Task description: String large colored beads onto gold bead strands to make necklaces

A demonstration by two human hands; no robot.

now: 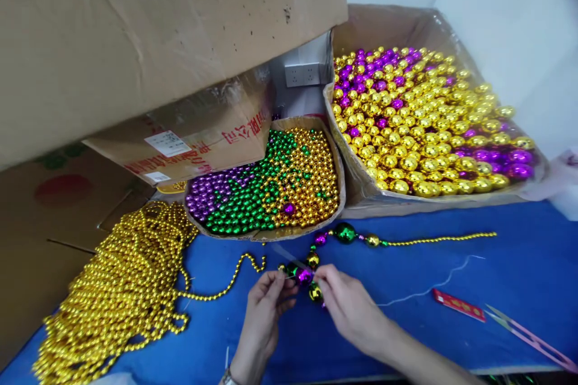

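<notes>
A strand of shiny beads [345,233] in purple, green and gold curves over the blue tabletop and runs into a thin gold bead chain [442,239] on the right. My left hand [270,296] is closed, thumb and finger pinched at the strand's near end by a small gold bead [282,267]. A thin pale line, thread or needle, shows at its fingertips. Close beside the large purple bead [304,277], my right hand [350,304] pinches the strand; what exactly lies between its fingertips is hidden. White thread [422,295] trails out rightward from behind this hand.
Heaped gold bead chains [121,283] lie at left. Behind are a box of small beads [341,192] and a larger box of big beads [352,174]. Cardboard boxes [171,42] overhang the upper left. A red packet [459,305] and pink thread snips [537,340] lie right.
</notes>
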